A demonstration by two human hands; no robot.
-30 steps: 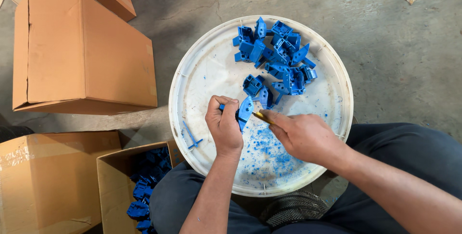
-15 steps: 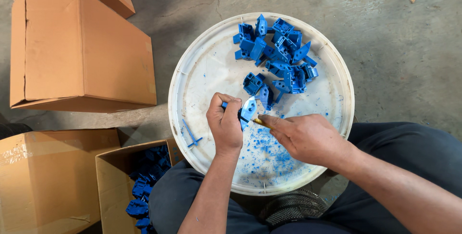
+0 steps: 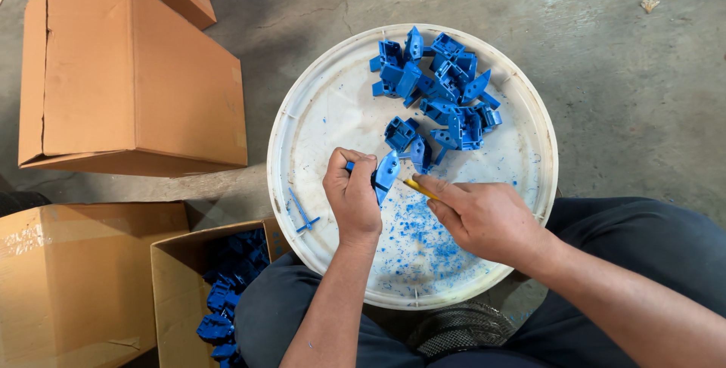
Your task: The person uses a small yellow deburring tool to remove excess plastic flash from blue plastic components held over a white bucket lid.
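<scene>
Mostly hidden inside the fist, the left hand clenches a blue plastic part over the round white tray, near its middle; the right hand pinches a thin yellow tool, its tip unclear, against that part. Beyond them on the tray lies a heap of blue parts; bare tray stays leftward

Left hand: fist curled shut, knuckles up, forearm extended toward 12 o'clock.
Right hand: fingers pinched together, pointed toward 10 o'clock, forearm entered from 4 o'clock.
</scene>
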